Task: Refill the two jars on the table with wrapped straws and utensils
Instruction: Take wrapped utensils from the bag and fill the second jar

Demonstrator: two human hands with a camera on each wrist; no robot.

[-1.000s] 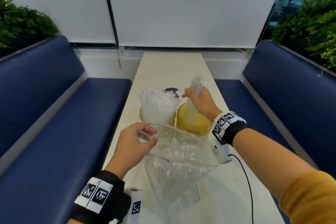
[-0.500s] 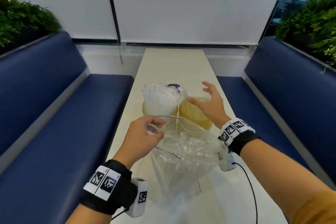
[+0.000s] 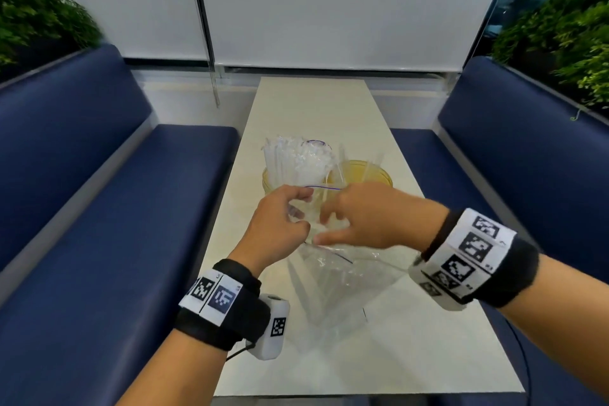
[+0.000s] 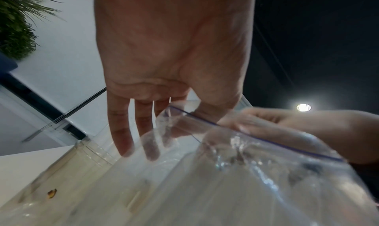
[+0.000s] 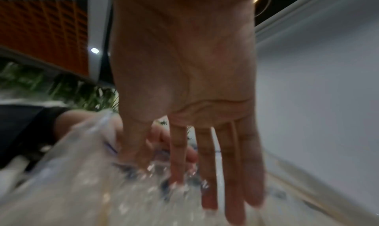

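Two yellowish clear jars stand mid-table in the head view. The left jar [image 3: 268,183] is packed with wrapped straws [image 3: 296,160]. The right jar [image 3: 379,176] holds a few wrapped utensils [image 3: 370,163] leaning on its rim. In front of them stands a clear zip bag [image 3: 333,283] of wrapped utensils. My left hand [image 3: 301,209] pinches the bag's rim and holds its mouth open; the left wrist view shows the blue zip line of the bag [image 4: 256,180] passing under my thumb. My right hand [image 3: 326,224] reaches into the bag's mouth with straight fingers [image 5: 207,189], blurred, holding nothing I can see.
The long white table [image 3: 313,102] runs away from me between two blue benches [image 3: 115,208] [image 3: 514,158]. Window blinds close the far end and plants stand behind both benches. A cable hangs from my right wrist near the table's right edge.
One second ago my right hand held a wrapped utensil over the right jar. It let go there and came back to the bag's mouth. My left hand kept its hold on the rim.
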